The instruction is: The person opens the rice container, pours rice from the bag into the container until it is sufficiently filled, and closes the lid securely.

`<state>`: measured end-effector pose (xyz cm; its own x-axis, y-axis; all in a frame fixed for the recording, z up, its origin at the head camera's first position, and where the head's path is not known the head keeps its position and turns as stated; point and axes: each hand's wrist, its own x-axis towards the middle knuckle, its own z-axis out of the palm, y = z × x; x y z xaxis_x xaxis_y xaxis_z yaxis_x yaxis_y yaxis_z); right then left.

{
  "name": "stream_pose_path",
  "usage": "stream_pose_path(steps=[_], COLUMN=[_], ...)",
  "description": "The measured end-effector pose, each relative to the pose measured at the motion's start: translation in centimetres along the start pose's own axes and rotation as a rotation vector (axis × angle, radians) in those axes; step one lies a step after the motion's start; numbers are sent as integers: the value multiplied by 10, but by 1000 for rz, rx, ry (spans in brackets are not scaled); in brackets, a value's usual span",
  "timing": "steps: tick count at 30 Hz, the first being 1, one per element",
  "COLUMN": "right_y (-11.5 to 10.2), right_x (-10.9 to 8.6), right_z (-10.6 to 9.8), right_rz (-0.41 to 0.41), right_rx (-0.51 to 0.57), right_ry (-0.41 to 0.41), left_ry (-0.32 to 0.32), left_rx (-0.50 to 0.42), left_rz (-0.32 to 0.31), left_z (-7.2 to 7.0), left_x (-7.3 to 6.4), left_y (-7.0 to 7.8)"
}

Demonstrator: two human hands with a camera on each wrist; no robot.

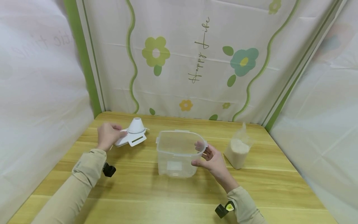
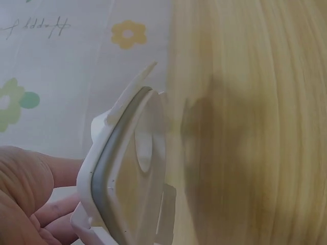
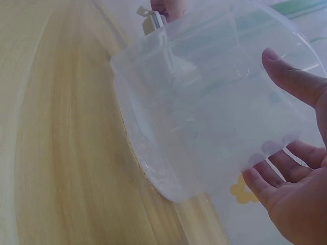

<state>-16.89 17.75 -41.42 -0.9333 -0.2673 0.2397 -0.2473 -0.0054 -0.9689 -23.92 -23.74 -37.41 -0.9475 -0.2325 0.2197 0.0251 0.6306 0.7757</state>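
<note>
A white lid [image 1: 123, 140] with a grey seal [image 2: 106, 168] around its edge is held in my left hand [image 1: 107, 136] at the table's left side. On the lid stands a white cone-shaped spout [image 1: 136, 126], and a slotted clip flap [image 1: 137, 139] sticks out toward me. In the left wrist view the lid's underside faces the table, with its shadow beside it. My right hand [image 1: 213, 161] holds the right end of a clear plastic container [image 1: 179, 158], thumb in front and fingers behind. The container stands upright and uncovered on the table, with a pale label on its front.
A clear bag of pale grains [image 1: 237, 152] stands on the wooden table [image 1: 167, 202], right of my right hand. A floral curtain [image 1: 173, 62] hangs along the table's back edge, with white fabric on both sides.
</note>
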Motion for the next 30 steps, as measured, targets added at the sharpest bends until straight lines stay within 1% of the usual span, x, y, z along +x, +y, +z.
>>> stream_pose_path(steps=[3, 8, 11, 21, 30], right_y=[0, 1, 3, 3, 2], right_x=[0, 0, 0, 0, 0], right_z=[0, 0, 0, 0, 0], right_rz=[3, 0, -5, -8, -20], right_rx=[-6, -5, -5, -1, -9], right_ry=[2, 3, 5, 0, 4], left_ry=[-1, -15, -21, -17, -23], left_rx=[5, 16, 38, 50, 64], left_rz=[-11, -75, -94, -87, -89], left_z=[1, 2, 3, 6, 8], left_x=[-1, -1, 0, -2, -1], left_y=[-4, -9, -11, -17, -19])
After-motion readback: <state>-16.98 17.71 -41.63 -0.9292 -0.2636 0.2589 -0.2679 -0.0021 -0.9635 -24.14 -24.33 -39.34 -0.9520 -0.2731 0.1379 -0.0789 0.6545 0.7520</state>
